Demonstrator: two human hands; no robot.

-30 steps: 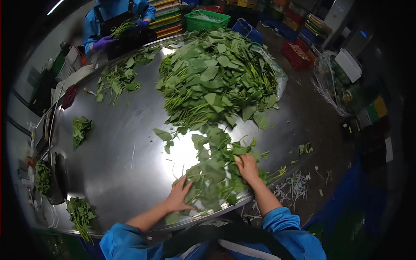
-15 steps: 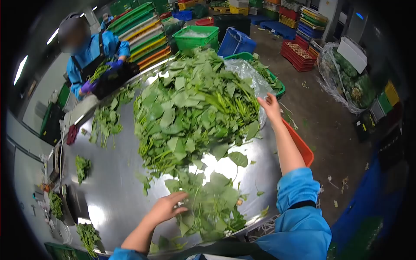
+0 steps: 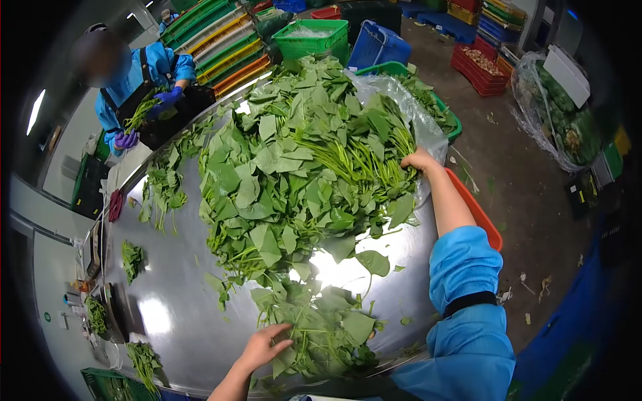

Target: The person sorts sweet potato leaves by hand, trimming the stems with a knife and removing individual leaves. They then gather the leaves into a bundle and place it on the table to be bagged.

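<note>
A large heap of leafy greens (image 3: 287,167) with long green stems lies on the steel table (image 3: 180,274). At the heap's right side my right hand (image 3: 421,160) is closed around the stem ends of a bunch of leafy greens (image 3: 388,123). My left hand (image 3: 264,346) is near the table's front edge, thumb and fingers apart. Its fingertips are right at a smaller pile of loose leaves and stems (image 3: 328,327). Behind my right hand, a clear plastic bag (image 3: 424,120) lies along the heap's edge.
Across the table on the left, a person in blue (image 3: 144,73) with purple gloves holds greens. Small bunches (image 3: 132,259) lie on the table's left. An orange crate (image 3: 478,210) and a green crate (image 3: 449,113) stand at the right edge. Stacked crates (image 3: 221,47) rise behind.
My right hand has reached into the heap's right edge and closed on a bunch of stems, which now stands raised. My left hand stays by the small pile.
</note>
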